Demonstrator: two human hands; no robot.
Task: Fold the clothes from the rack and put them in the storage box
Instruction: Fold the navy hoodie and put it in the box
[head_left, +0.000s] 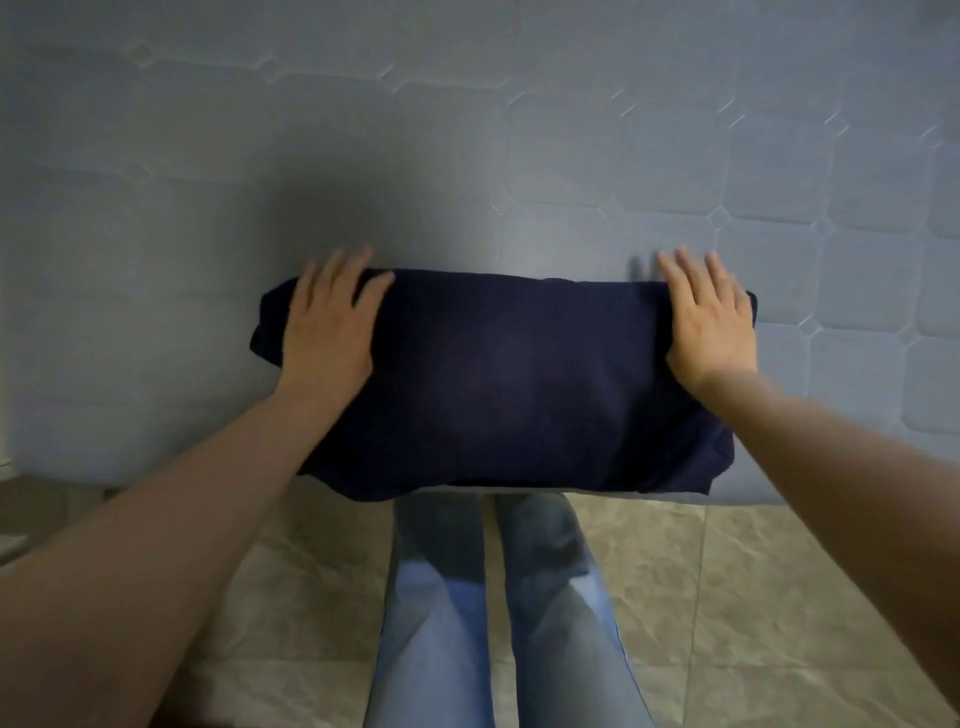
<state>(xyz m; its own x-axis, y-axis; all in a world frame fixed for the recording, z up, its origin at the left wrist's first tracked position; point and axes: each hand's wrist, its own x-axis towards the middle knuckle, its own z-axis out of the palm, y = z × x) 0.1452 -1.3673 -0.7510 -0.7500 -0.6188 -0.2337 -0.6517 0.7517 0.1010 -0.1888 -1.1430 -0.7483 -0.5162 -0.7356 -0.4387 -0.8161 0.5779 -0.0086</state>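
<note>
Both hands lie flat with straight fingers on a folded dark navy garment (498, 384): the left hand (327, 327) presses its left end, the right hand (709, 322) its right end. The garment rests on a quilted mattress (519, 156), its near edge reaching the mattress edge. Beyond the far fold the mattress stretches wide. Below, jeans (498, 613) stand on a tiled floor (753, 597).
</note>
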